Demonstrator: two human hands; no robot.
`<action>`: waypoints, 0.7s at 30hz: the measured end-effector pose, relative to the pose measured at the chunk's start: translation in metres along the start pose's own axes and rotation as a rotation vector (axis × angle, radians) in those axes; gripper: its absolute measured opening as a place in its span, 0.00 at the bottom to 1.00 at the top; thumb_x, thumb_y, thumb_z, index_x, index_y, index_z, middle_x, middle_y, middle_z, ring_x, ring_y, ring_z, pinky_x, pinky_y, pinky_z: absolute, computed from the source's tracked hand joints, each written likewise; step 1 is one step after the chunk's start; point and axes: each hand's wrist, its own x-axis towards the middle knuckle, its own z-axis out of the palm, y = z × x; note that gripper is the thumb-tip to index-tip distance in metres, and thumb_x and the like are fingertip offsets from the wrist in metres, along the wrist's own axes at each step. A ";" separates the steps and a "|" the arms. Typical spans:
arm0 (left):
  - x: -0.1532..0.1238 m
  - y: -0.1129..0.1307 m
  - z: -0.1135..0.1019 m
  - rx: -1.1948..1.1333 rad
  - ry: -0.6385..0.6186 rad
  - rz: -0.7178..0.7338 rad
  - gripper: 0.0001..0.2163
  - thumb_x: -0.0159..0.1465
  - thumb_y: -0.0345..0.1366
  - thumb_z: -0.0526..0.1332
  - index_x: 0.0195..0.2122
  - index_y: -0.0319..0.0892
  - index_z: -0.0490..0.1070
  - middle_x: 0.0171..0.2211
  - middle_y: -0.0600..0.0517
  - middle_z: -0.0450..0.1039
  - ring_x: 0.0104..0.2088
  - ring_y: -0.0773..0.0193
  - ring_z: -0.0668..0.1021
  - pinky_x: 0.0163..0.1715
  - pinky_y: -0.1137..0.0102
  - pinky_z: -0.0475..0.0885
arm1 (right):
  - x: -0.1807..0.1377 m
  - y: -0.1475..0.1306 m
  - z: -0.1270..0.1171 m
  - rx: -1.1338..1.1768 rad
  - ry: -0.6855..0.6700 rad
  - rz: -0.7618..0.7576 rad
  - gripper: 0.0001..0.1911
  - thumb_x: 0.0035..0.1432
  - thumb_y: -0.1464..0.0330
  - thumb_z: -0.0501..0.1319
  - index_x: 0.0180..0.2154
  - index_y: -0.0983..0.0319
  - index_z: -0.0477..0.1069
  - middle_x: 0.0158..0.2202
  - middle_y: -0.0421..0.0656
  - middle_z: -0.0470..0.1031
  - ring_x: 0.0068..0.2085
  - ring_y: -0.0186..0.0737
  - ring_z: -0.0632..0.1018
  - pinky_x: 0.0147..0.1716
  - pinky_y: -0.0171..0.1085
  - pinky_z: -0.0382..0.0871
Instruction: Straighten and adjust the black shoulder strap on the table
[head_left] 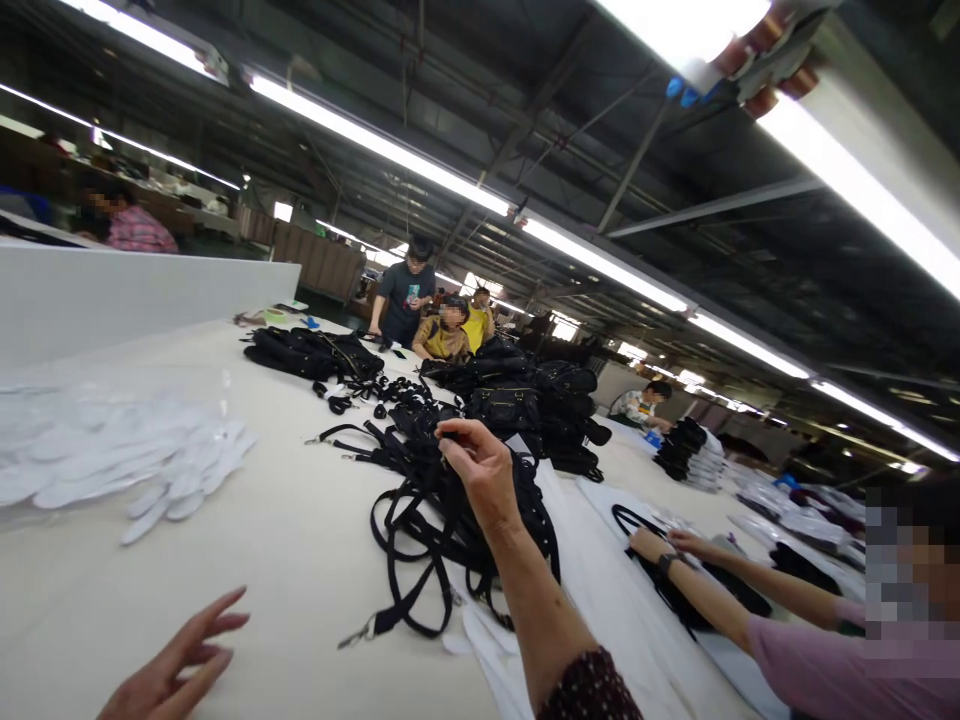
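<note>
Right hand (484,470): the fingers (452,432) are curled in narrow, with the thumb pressed toward the forefinger. They pinch into the top of a heap of black straps (420,505). The hand is raised above the table, back of the hand toward the camera, and the forearm runs down to a dark patterned sleeve (589,692) at the bottom edge.

Left hand (171,665): the fingers are spread wide and hold nothing. The hand sits low over the table (300,560) at the bottom left, well apart from the straps. Whether the fingertips touch the surface cannot be determined.

Location of the straps: they lie tangled at the centre of the table, directly under and around the right hand. Loose loops trail toward the camera, and one ends in a metal clasp (358,634) lying on the surface.

Surroundings:
- Behind the straps, further along the table, stands a pile of black bags (525,400).
- To the left lie flat white pieces (112,460) under clear film.
- A white partition (112,290) runs along the left side of the table.
- To the right, a co-worker's hands (664,545) rest on a black strap loop laid on white sheeting. One wrist carries a watch, and the arm ends in a pink sleeve (810,665).
- More people stand or sit at the far end of the table.
- Long tube lights (600,262) run overhead.
</note>
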 end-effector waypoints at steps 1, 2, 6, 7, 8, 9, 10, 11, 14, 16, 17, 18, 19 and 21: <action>0.006 0.010 -0.001 -0.020 -0.012 0.024 0.26 0.62 0.51 0.56 0.63 0.59 0.58 0.54 0.49 0.77 0.50 0.48 0.80 0.47 0.55 0.79 | 0.001 -0.011 0.001 0.021 -0.046 0.019 0.09 0.55 0.68 0.64 0.39 0.60 0.77 0.37 0.40 0.79 0.33 0.34 0.76 0.33 0.32 0.72; 0.012 0.024 -0.002 -0.031 -0.038 0.054 0.28 0.64 0.51 0.56 0.65 0.57 0.53 0.58 0.47 0.73 0.52 0.48 0.79 0.49 0.54 0.78 | 0.002 -0.022 0.002 0.049 -0.097 0.037 0.08 0.54 0.68 0.65 0.39 0.60 0.77 0.35 0.40 0.79 0.32 0.33 0.75 0.32 0.32 0.72; 0.031 0.096 -0.002 -0.017 -0.027 0.241 0.30 0.66 0.48 0.55 0.67 0.57 0.46 0.69 0.46 0.56 0.64 0.46 0.67 0.59 0.47 0.68 | -0.005 -0.061 0.002 0.177 -0.307 0.084 0.09 0.52 0.73 0.64 0.37 0.61 0.78 0.33 0.39 0.78 0.32 0.34 0.76 0.26 0.29 0.72; 0.033 0.114 -0.001 -0.020 -0.018 0.286 0.30 0.66 0.48 0.56 0.68 0.57 0.46 0.70 0.46 0.53 0.65 0.45 0.64 0.60 0.45 0.66 | -0.008 -0.070 0.001 0.191 -0.372 0.092 0.10 0.52 0.74 0.63 0.38 0.60 0.78 0.34 0.40 0.78 0.33 0.34 0.77 0.24 0.27 0.71; 0.034 0.132 0.000 -0.023 -0.019 0.329 0.31 0.66 0.47 0.56 0.68 0.57 0.45 0.70 0.47 0.51 0.66 0.45 0.62 0.61 0.44 0.64 | -0.012 -0.078 0.000 0.189 -0.449 0.096 0.12 0.53 0.74 0.62 0.40 0.60 0.78 0.36 0.41 0.79 0.33 0.33 0.77 0.22 0.26 0.69; 0.034 0.148 0.000 -0.024 -0.021 0.370 0.32 0.66 0.47 0.56 0.69 0.57 0.43 0.71 0.47 0.48 0.68 0.45 0.58 0.62 0.44 0.61 | -0.016 -0.086 -0.001 0.173 -0.536 0.094 0.13 0.54 0.75 0.62 0.42 0.60 0.78 0.38 0.42 0.80 0.33 0.33 0.78 0.23 0.26 0.69; 0.035 0.162 0.001 -0.021 -0.024 0.410 0.33 0.66 0.46 0.57 0.69 0.57 0.42 0.72 0.48 0.46 0.69 0.44 0.55 0.64 0.43 0.58 | -0.021 -0.094 -0.002 0.148 -0.628 0.078 0.14 0.55 0.75 0.62 0.44 0.60 0.78 0.41 0.42 0.80 0.34 0.33 0.78 0.25 0.26 0.70; 0.035 0.174 0.000 -0.016 -0.026 0.450 0.35 0.65 0.46 0.58 0.70 0.56 0.41 0.73 0.48 0.44 0.70 0.43 0.53 0.65 0.42 0.54 | -0.025 -0.102 -0.003 0.115 -0.718 0.049 0.15 0.57 0.74 0.62 0.46 0.60 0.77 0.43 0.43 0.80 0.36 0.33 0.79 0.28 0.27 0.72; 0.034 0.202 -0.006 -0.008 -0.079 0.602 0.34 0.63 0.45 0.61 0.68 0.53 0.50 0.71 0.47 0.50 0.69 0.44 0.55 0.67 0.47 0.52 | -0.034 -0.120 -0.005 -0.018 -0.906 -0.091 0.19 0.60 0.75 0.61 0.52 0.58 0.74 0.46 0.43 0.80 0.40 0.35 0.80 0.40 0.32 0.73; 0.031 0.214 -0.012 -0.013 -0.231 0.632 0.23 0.63 0.42 0.62 0.60 0.49 0.67 0.61 0.45 0.69 0.60 0.47 0.69 0.62 0.55 0.63 | -0.037 -0.123 -0.008 -0.146 -0.908 -0.160 0.21 0.61 0.76 0.60 0.54 0.56 0.72 0.47 0.42 0.80 0.43 0.36 0.80 0.44 0.32 0.72; 0.030 0.217 -0.015 -0.017 -0.332 0.595 0.17 0.63 0.41 0.62 0.53 0.46 0.74 0.52 0.46 0.77 0.53 0.50 0.76 0.56 0.60 0.70 | -0.038 -0.121 -0.011 -0.229 -0.869 -0.172 0.21 0.61 0.76 0.59 0.55 0.54 0.72 0.48 0.41 0.80 0.45 0.36 0.80 0.46 0.33 0.72; 0.029 0.218 -0.019 -0.025 -0.433 0.524 0.12 0.63 0.39 0.62 0.47 0.45 0.77 0.42 0.48 0.80 0.45 0.54 0.80 0.49 0.64 0.74 | -0.039 -0.115 -0.014 -0.321 -0.814 -0.167 0.22 0.62 0.75 0.59 0.56 0.53 0.71 0.49 0.40 0.80 0.47 0.37 0.80 0.48 0.33 0.71; 0.028 0.215 -0.024 -0.036 -0.516 0.427 0.10 0.62 0.37 0.62 0.43 0.44 0.78 0.35 0.50 0.81 0.38 0.57 0.81 0.42 0.67 0.75 | -0.039 -0.106 -0.019 -0.417 -0.754 -0.148 0.22 0.62 0.73 0.59 0.56 0.51 0.70 0.50 0.39 0.79 0.48 0.37 0.79 0.49 0.34 0.70; 0.030 0.204 -0.037 -0.037 -0.584 0.240 0.09 0.60 0.34 0.61 0.41 0.43 0.78 0.29 0.53 0.80 0.32 0.60 0.81 0.34 0.71 0.74 | -0.038 -0.081 -0.028 -0.581 -0.661 -0.087 0.20 0.63 0.71 0.58 0.54 0.49 0.72 0.51 0.38 0.79 0.49 0.39 0.79 0.50 0.36 0.70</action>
